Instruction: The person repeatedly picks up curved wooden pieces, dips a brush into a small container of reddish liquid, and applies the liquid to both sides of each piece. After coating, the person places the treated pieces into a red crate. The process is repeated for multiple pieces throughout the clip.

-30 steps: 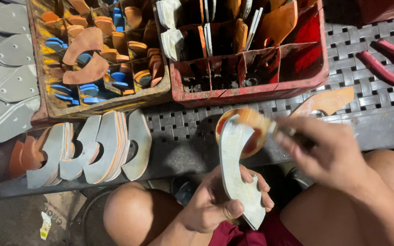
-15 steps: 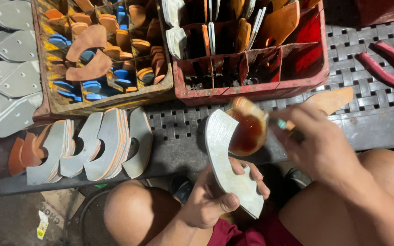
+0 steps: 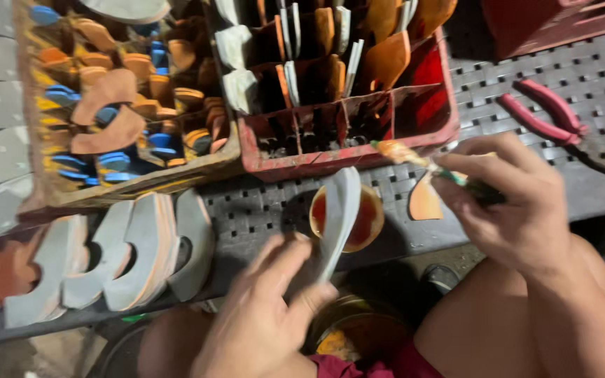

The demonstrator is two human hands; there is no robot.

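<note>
While glue is loaded: left hand (image 3: 260, 329) clamped on grey sole (image 3: 337, 217), right hand (image 3: 512, 203) pinching brush (image 3: 414, 157).
Sole stands edge-on over glue pot (image 3: 365, 224) at desk (image 3: 596, 91) edge; drips or a knocked pot likely.

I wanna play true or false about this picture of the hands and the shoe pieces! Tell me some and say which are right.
1. The right hand holds a brush. True.
2. The left hand holds a grey sole piece. True.
3. The pink-handled pliers are in the left hand. False: they lie on the perforated bench, untouched.
4. The red crate is empty. False: it holds upright sole pieces.
5. A row of grey pieces stands on the bench, left of the left hand. True.
</note>
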